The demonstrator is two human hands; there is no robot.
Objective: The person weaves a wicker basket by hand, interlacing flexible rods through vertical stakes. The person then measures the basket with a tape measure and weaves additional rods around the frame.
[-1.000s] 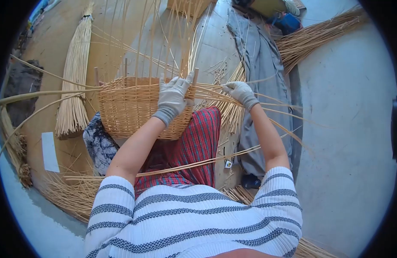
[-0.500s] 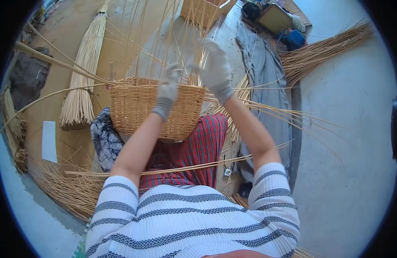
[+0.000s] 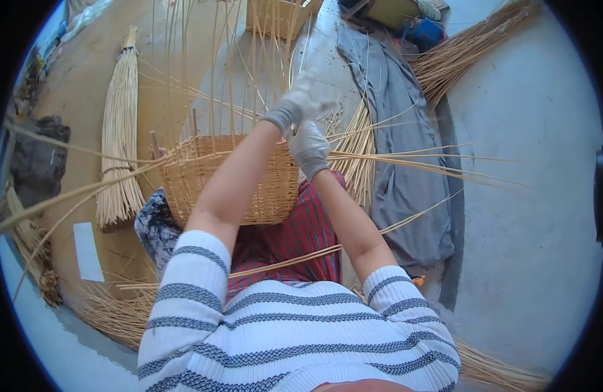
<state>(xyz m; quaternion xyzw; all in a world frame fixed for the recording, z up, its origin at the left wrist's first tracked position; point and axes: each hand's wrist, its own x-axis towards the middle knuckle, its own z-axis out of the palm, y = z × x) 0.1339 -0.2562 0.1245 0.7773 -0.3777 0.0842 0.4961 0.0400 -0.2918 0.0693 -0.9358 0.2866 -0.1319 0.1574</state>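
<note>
A woven wicker basket point(image 3: 229, 189) rests on my lap, with tall upright stakes point(image 3: 216, 72) rising from its rim. My right hand point(image 3: 308, 149), in a pale work glove, is closed at the basket's right corner, around wicker rods there. Several long rods point(image 3: 406, 162) stick out to the right from beside it. My left hand point(image 3: 300, 104), also gloved, is just above the right one, over the same corner. Motion smears its fingers, so its grip does not show. Long weaving rods point(image 3: 73, 183) trail from the basket's left end.
A tied bundle of pale rods point(image 3: 118, 144) stands at left. A grey cloth point(image 3: 406, 163) lies at right, below a browner bundle point(image 3: 465, 52). Loose rods point(image 3: 112, 313) lie at lower left. A cardboard box point(image 3: 275, 16) and a blue container point(image 3: 425, 34) are at the back.
My left hand has moved right and up, across to the right corner. My right hand has come down and closed at that corner. The basket appears slightly lower and turned.
</note>
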